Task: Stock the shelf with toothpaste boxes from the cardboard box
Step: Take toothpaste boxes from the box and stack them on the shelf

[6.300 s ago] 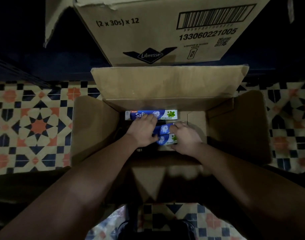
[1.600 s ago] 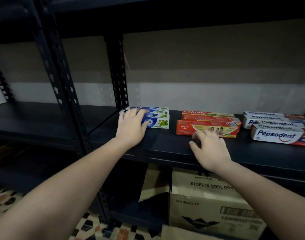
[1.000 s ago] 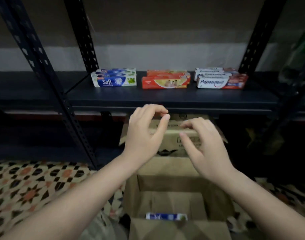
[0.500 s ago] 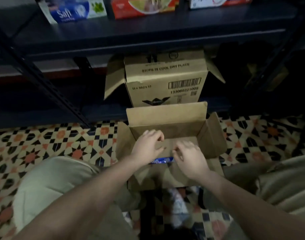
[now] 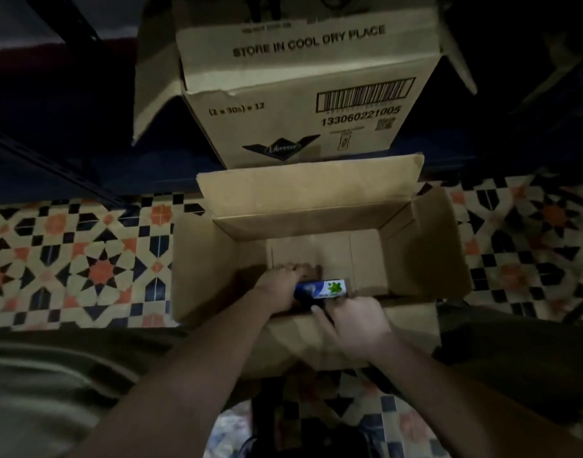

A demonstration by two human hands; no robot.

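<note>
An open cardboard box (image 5: pixel 425 252) sits on the tiled floor below me. At its near inner edge lies a blue and white toothpaste box (image 5: pixel 326 288) with a green leaf mark. My left hand (image 5: pixel 280 287) is down inside the cardboard box, its fingers curled over the left end of the toothpaste box. My right hand (image 5: pixel 353 325) grips the near side of the toothpaste box, thumb against it. The rest of the cardboard box floor shows bare cardboard. The upper shelf with stocked toothpaste is out of view.
A taller printed carton (image 5: pixel 303 94) with a barcode stands just behind the open box on the dark bottom shelf (image 5: pixel 85 166). Patterned floor tiles (image 5: pixel 85 266) spread left and right. My knees (image 5: pixel 52 385) frame the lower corners.
My view dropped from the shelf to the floor box. Both hands went down into the box and closed on the remaining toothpaste box.
</note>
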